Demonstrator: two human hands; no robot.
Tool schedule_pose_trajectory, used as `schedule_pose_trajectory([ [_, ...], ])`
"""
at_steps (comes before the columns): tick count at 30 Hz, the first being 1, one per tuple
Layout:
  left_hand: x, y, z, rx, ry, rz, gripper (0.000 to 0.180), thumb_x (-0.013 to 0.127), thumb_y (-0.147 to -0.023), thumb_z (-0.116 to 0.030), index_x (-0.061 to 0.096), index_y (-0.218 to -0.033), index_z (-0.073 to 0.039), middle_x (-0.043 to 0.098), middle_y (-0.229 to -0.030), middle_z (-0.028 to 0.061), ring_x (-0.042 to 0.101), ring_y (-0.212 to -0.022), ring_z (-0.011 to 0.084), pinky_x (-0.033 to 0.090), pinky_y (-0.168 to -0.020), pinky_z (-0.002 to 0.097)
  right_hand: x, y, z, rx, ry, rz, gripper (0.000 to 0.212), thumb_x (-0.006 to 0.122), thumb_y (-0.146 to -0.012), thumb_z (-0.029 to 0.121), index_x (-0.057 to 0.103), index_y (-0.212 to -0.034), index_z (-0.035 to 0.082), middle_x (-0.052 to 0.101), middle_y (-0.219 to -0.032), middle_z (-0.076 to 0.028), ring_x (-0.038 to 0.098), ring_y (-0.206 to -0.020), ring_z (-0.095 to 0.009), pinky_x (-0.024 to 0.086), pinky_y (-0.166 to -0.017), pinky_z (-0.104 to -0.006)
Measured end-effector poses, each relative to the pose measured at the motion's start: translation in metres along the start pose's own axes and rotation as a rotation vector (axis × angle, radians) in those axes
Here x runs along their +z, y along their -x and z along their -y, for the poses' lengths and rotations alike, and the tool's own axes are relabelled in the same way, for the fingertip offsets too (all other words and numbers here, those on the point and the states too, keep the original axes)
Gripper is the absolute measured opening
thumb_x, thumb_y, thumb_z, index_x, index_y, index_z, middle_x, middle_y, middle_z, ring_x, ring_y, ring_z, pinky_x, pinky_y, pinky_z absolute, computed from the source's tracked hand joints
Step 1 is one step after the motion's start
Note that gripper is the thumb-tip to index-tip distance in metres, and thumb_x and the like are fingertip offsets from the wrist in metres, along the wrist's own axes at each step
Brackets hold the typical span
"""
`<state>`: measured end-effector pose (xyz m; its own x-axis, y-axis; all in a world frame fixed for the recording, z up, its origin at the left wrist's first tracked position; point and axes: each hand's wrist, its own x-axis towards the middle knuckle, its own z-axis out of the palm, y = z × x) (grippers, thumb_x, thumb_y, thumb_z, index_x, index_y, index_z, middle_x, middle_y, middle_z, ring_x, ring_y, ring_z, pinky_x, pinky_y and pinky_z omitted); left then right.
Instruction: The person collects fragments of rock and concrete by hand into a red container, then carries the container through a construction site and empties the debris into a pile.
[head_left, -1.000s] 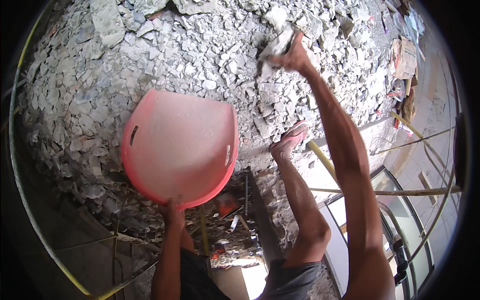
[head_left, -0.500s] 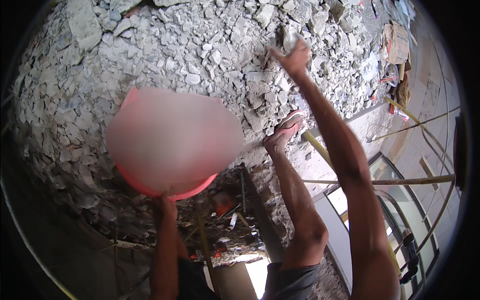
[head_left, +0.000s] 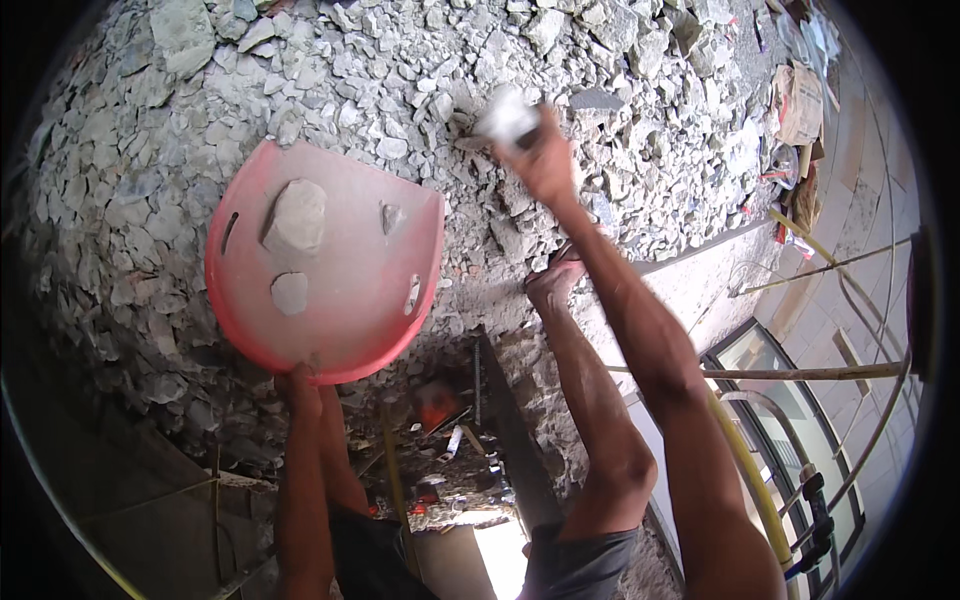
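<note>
Scoop (head_left: 345, 268) at nine o'clock carries three stones (head_left: 300, 215), its six-o'clock edge clasped by the left hand (head_left: 300, 390). At twelve o'clock, the right hand (head_left: 547, 165) grasps a blurred pale stone (head_left: 508, 117).

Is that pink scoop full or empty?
Nearly empty: the pink scoop holds just three stones, and most of its dusty inside is bare.
</note>
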<state>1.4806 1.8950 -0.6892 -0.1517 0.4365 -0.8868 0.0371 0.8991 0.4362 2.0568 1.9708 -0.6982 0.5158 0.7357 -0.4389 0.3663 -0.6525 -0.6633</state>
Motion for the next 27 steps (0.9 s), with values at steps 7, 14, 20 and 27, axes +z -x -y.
schedule_pose_trajectory([
  [7,-0.044,-0.044,0.038,0.225,-0.262,0.119,0.009,0.054,-0.083,0.002,0.056,-0.090,-0.002,0.059,-0.084,0.0062,0.059,-0.074,0.0217,0.051,-0.069,0.0372,0.026,-0.019,-0.006,0.059,0.309,-0.101,0.080,0.069,-0.082,0.057,0.048,-0.129,-0.003,0.044,-0.122,-0.030,0.047,-0.112,-0.039,0.042,-0.099,-0.0516],
  [14,-0.041,-0.053,0.038,0.171,-0.352,0.139,0.023,0.058,-0.090,-0.006,0.058,-0.114,-0.003,0.063,-0.105,0.0074,0.062,-0.094,0.0206,0.052,-0.086,0.0394,0.038,-0.050,-0.028,0.185,0.641,-0.090,0.063,0.070,-0.079,0.055,0.054,-0.123,0.012,0.035,-0.131,-0.020,0.038,-0.118,-0.045,0.037,-0.095,-0.0594],
  [20,-0.047,-0.044,-0.028,-0.145,-0.116,0.035,0.047,0.065,-0.091,-0.010,0.046,-0.134,-0.006,0.057,-0.126,0.0066,0.060,-0.109,0.0243,0.051,-0.095,0.0413,0.000,-0.071,-0.003,-0.109,0.893,0.272,0.066,0.079,-0.073,0.048,0.055,-0.125,0.014,0.048,-0.123,-0.011,0.047,-0.116,-0.032,0.040,-0.097,-0.0518],
  [27,-0.010,-0.048,-0.076,0.000,-0.212,-0.020,0.067,0.064,-0.088,-0.007,0.032,-0.146,-0.014,0.047,-0.136,0.0092,0.053,-0.120,0.0247,0.052,-0.093,0.0414,-0.008,-0.076,-0.016,-0.151,0.782,0.302,0.085,0.087,-0.065,0.039,0.044,-0.133,0.010,0.056,-0.130,-0.014,0.046,-0.129,-0.036,0.037,-0.106,-0.0509],
])
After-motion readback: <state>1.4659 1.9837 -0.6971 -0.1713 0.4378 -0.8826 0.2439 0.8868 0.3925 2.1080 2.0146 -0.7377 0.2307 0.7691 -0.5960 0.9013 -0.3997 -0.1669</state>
